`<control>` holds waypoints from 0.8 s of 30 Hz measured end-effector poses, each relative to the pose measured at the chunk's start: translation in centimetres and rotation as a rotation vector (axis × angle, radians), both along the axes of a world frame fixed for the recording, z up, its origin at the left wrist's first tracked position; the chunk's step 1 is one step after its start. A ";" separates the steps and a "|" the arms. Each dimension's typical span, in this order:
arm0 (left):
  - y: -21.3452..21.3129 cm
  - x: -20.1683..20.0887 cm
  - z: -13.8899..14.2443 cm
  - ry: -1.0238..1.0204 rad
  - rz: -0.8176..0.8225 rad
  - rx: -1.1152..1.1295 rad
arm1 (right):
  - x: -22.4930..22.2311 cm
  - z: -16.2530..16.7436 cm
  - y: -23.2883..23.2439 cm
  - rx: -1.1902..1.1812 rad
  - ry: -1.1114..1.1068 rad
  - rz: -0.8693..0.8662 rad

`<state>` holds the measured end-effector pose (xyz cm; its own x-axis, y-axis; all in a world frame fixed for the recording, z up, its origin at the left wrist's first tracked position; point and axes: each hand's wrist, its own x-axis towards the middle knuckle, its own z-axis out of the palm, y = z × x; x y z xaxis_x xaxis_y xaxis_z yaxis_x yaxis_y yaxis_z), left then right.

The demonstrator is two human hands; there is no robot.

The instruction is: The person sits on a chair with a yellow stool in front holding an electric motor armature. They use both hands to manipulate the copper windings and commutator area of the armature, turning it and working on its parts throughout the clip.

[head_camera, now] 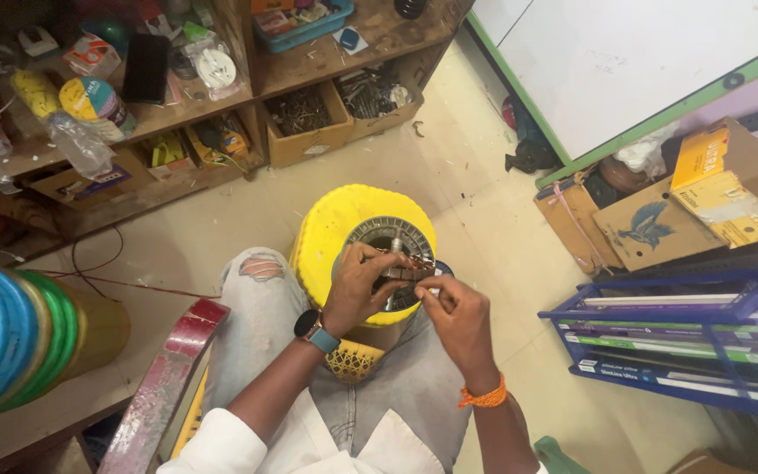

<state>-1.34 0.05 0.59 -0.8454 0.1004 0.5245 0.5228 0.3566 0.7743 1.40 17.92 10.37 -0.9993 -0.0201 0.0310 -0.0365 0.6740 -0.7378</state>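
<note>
A fan motor stator [394, 263] with copper windings is held over the lap, above a yellow stool [331, 233]. It is clasped by the left hand [357, 294]; a winding wire is pinched by the right hand [449, 309]. Winding work seems underway; steady tension is called for next. Beyond, cluttered shelves [221, 96] are seen.

This is a small repair workshop, cramped and well used. Rough wooden shelves [221, 96] along the wall are crammed with tape rolls [94, 101], plastic bags, small packets and open cardboard boxes of metal parts [304, 118]. Dust and scraps litter the pale floor [475, 211]. A blue rack [677, 338] at the right holds long boxed tubes, with worn cartons [660, 219] stacked beside it. Spools of coloured wire [19, 338] sit at the left edge.
</note>
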 end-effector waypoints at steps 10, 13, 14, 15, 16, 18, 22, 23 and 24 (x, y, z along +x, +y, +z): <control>-0.3 0.8 0.1 0.450 0.126 -0.252 | 1.3 -1.6 -0.5 0.127 0.327 0.261; 0.0 1.4 -0.3 0.522 0.165 -0.252 | 1.8 -0.8 -0.2 0.131 0.306 0.293; 0.2 1.5 -0.5 0.500 0.154 -0.244 | 2.1 -0.3 0.0 0.135 0.259 0.280; 0.3 1.6 -0.7 0.478 0.142 -0.236 | 2.2 0.2 0.2 0.141 0.212 0.267; 0.3 1.8 -0.9 0.398 0.133 -0.219 | 2.2 0.7 0.4 0.138 0.228 0.261; 0.7 2.2 -1.1 0.242 0.109 -0.179 | 1.9 1.8 0.6 0.138 0.262 0.244; 1.3 2.8 -0.7 0.134 0.152 0.019 | 0.0 2.6 0.0 0.167 0.337 0.284; 1.4 2.8 -0.5 0.106 0.157 0.049 | -0.8 2.5 -0.4 0.160 0.320 0.287; 1.4 2.8 -0.3 0.078 0.164 0.079 | -1.5 2.5 -0.6 0.152 0.303 0.292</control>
